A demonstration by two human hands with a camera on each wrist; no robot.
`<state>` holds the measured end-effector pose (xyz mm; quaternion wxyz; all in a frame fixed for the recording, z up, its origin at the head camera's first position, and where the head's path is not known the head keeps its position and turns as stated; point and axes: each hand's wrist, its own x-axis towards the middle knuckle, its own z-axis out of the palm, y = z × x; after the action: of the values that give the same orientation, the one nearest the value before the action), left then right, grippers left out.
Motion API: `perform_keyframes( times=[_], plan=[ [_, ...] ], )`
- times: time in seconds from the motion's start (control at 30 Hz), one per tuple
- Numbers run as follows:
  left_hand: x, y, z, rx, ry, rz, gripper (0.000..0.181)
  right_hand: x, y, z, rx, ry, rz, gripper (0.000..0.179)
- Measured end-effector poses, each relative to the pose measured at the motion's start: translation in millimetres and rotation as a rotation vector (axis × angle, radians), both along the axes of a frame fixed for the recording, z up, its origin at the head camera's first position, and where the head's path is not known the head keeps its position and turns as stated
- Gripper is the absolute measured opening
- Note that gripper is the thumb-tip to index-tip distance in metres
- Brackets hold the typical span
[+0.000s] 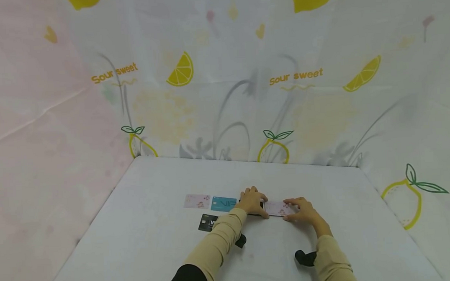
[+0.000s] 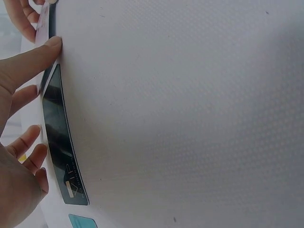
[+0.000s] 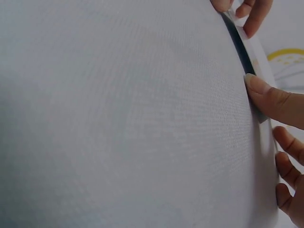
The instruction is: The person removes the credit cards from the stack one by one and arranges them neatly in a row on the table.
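Note:
Both hands are at a pink floral card (image 1: pixel 277 208) lying on the white table. My left hand (image 1: pixel 252 202) pinches its left end, thumb on the near edge and a finger on the far edge. At the right end, my right hand (image 1: pixel 303 211) pinches it the same way. A dark band runs along the card's near side in both wrist views; whether this is a stack of cards I cannot tell. Beside it lies a black VIP card (image 2: pixel 61 137), mostly hidden under my left hand in the head view.
To the left, a blue VIP card (image 1: pixel 223 204) and another pink floral card (image 1: pixel 196 201) continue the row. A black card (image 1: pixel 207 222) lies nearer, partly behind my left sleeve (image 1: pixel 218 241). Lemon-printed cloth (image 1: pixel 223 107) walls the table's back and sides.

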<state>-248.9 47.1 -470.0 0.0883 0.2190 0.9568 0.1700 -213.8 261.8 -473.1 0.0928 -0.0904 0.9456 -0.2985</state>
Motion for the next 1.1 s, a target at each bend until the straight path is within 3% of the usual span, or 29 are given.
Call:
perform_keyframes(
  times=[0.73,0.93,1.1],
  plan=[
    [-0.3,-1.0,-5.4,-0.026,0.051,-0.013,0.057,3.4,2,-9.8,-0.029,0.054,-0.028,0.057],
    [6.1,-10.2,-5.5,0.049,0.130,-0.051,0.065,10.2,1,-18.5,-0.053,0.109,-0.040,0.065],
    [13.0,-26.5,0.5,0.157,0.209,-0.055,0.060,20.1,-1,-18.4,-0.108,0.156,-0.087,0.072]
  ],
)
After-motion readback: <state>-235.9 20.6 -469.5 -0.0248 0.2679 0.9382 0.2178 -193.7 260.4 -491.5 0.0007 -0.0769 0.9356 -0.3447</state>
